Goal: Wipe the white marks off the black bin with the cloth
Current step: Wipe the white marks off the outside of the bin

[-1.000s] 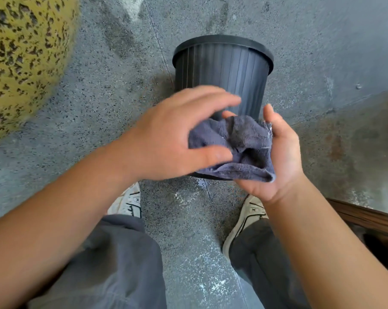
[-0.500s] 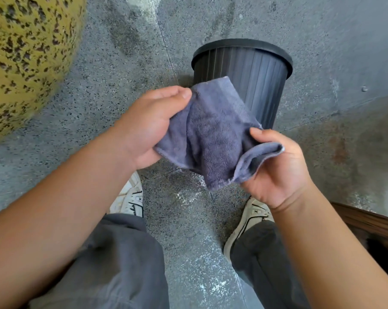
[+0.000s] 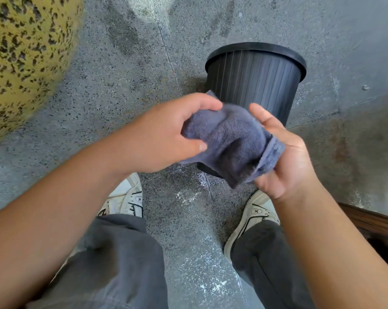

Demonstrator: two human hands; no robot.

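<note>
Both grips, left hand (image 3: 164, 134) & right hand (image 3: 284, 157), clutch the cloth (image 3: 231, 143) above the floor; black bin (image 3: 255, 83) stands just beyond. Bunch cloth into a firm pad w/ clean face out, then rub.

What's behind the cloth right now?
Behind the cloth, held by the left hand and right hand, stands the black bin on the floor. The bin's lower wall and base are covered.

single head-worn wide-angle view, looking steeply down and forward from close above both hands onto the grey speckled stone floor (image 3: 126, 103); no second view.
</note>
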